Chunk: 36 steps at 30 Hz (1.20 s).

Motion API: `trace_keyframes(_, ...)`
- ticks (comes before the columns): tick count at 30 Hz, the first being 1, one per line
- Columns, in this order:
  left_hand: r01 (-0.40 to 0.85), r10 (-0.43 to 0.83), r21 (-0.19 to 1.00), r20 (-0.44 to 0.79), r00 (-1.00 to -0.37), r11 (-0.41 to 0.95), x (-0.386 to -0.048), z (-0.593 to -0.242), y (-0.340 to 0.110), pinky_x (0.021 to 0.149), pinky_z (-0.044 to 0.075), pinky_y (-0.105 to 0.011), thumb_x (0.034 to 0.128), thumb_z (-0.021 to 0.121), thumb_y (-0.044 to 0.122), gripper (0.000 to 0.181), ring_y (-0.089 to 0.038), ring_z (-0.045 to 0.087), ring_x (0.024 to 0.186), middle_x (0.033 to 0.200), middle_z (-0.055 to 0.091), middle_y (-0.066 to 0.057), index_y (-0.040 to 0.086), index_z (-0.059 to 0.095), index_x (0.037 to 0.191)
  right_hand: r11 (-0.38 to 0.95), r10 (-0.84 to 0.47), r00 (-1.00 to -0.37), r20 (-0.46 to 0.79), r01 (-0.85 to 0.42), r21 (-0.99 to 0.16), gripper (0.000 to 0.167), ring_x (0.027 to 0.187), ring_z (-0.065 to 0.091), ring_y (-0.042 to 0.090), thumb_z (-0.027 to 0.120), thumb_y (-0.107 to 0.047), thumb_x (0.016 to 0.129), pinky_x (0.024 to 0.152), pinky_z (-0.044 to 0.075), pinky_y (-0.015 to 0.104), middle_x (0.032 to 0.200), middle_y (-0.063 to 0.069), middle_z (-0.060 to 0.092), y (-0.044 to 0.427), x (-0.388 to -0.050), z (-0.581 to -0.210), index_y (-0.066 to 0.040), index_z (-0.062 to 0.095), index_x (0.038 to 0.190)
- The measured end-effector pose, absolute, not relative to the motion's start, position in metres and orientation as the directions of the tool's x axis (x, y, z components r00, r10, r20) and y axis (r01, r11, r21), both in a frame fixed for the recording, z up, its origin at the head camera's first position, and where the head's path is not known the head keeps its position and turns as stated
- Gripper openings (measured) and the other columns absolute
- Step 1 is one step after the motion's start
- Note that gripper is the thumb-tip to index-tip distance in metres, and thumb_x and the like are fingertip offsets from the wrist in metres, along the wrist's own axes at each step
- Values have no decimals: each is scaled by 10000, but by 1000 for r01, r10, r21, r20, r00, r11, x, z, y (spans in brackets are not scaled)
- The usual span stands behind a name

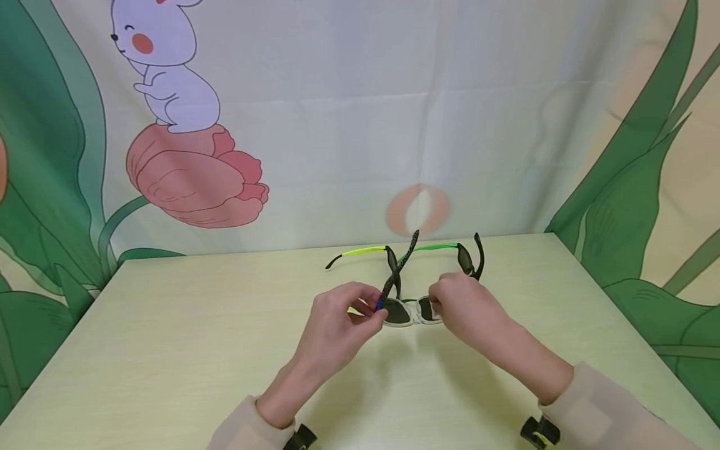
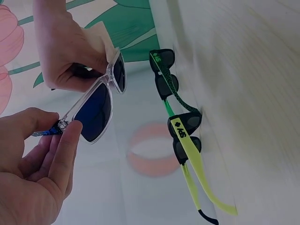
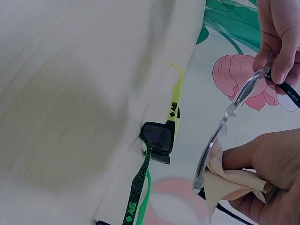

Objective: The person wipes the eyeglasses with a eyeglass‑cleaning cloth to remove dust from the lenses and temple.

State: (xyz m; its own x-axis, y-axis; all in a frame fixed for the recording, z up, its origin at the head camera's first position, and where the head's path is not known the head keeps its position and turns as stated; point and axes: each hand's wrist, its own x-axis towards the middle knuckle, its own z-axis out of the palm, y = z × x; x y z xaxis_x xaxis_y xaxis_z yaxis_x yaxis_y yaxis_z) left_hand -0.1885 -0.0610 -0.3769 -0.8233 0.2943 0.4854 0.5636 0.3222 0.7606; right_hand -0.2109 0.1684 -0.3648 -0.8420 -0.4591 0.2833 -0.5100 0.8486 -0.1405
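My left hand [image 1: 337, 328] pinches a pair of clear-framed sunglasses [image 1: 397, 312] between thumb and fingers near one hinge. The dark lenses and transparent rim show well in the left wrist view, held up off the table. At the other lens, my right hand [image 1: 472, 315] grips a beige cloth [image 3: 229, 185], which lies against the lens and frame. The dark temples point away toward the backdrop. Behind the held pair stand sunglasses with yellow temples [image 2: 190, 150] and sunglasses with green temples [image 2: 165, 70], side by side on the table.
The pale wood table [image 1: 169, 337] ends at a hanging cloth backdrop [image 1: 337, 137] printed with a rabbit, flowers and leaves. Both standing pairs are close to the table's back edge. A black strap piece [image 1: 540, 431] shows at the right wrist.
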Motion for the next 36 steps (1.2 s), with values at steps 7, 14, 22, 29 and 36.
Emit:
trace_keyframes(7,560,304,770,479,-824,307,-188,-377,-59,654,609,-241,845,775,-74,153,-139,697,749,868,689,-37,-19,730,980,823,-472,-844,253,-525,-218,262,653,479,114,688,142,828,599,447,254,688,-21,542,165,-211,-362,-82,676,692)
trace_keyframes(14,568,301,767,489,-819,298,-188,-377,-59,656,610,-243,843,780,-71,153,-142,697,751,868,684,-34,-17,726,976,805,-463,-843,274,-529,-268,171,701,584,122,751,79,849,667,539,292,736,-16,623,165,-211,-361,-64,731,757)
trace_keyframes(22,571,308,768,489,-816,291,-187,-378,-59,661,613,-253,843,771,-72,153,-152,700,754,876,692,-42,-16,726,978,825,-461,-842,280,-523,-214,216,670,537,123,754,92,839,614,497,265,716,-15,566,166,-211,-363,-82,695,726)
trace_keyframes(29,569,312,763,484,-818,307,-188,-377,-59,657,609,-243,841,784,-60,161,-143,698,754,876,693,-36,-17,728,986,854,-474,-832,287,-514,-77,333,621,453,155,672,161,815,520,412,267,658,-9,451,168,-211,-366,-105,580,637)
trace_keyframes(36,571,314,762,485,-816,306,-188,-377,-59,654,611,-249,838,788,-60,160,-140,699,749,865,690,-28,-20,732,982,871,-483,-838,252,-488,47,269,721,576,263,645,221,807,533,553,324,718,58,534,169,-209,-367,-37,681,741)
